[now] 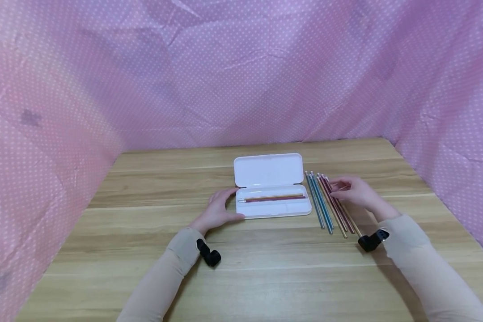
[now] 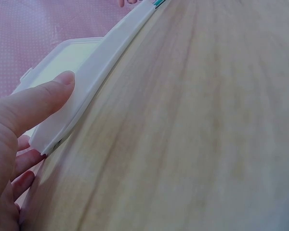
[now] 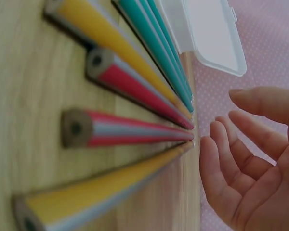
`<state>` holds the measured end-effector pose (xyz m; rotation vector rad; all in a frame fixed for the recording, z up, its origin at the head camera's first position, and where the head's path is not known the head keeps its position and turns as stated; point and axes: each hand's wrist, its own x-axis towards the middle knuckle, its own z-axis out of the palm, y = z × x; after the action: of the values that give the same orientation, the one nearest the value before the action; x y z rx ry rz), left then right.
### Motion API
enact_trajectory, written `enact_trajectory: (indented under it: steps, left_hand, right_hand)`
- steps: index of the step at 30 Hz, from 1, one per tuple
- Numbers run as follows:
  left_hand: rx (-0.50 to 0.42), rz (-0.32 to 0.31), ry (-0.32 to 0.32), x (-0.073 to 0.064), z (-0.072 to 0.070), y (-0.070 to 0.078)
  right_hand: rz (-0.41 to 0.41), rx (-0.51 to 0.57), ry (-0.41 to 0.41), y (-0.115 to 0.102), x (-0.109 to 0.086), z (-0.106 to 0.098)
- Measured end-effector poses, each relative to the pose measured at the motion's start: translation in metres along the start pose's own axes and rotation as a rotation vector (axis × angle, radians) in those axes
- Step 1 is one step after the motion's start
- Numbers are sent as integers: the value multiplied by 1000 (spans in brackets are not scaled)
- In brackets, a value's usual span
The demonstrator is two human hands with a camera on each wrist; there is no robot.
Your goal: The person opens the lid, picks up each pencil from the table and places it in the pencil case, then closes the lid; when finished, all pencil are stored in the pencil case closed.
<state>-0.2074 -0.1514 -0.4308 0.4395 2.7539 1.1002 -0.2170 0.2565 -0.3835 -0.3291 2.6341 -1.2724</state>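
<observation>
The left hand (image 1: 217, 212) grips the white case (image 1: 267, 209) just to its right; two pencils (image 1: 273, 199) are in. More pencils (image 1: 332, 208) lie out by the right hand (image 1: 356, 192), its fingers loose, holding nothing.

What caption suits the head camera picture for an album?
Left hand holding an open pencil case, right hand beside loose pencils.

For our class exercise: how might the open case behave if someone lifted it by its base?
The case will probably feel light, since its walls look thin. Its lid, open along the back edge, may swing. The pencils inside look unfastened, so they could slide if it tips.
</observation>
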Motion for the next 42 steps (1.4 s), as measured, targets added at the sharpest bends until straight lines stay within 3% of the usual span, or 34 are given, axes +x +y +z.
enact_trajectory:
  steps: [22,31,42]
  left_hand:
    - [-9,-5,-3,0,2,-1]
    - [-25,-6,4,0,2,-2]
    - [-23,-20,-12,1,2,1]
  right_hand:
    - [157,28,-68,15,3,-15]
    - [165,-51,-92,15,9,-16]
    - [212,-46,-121,16,10,-17]
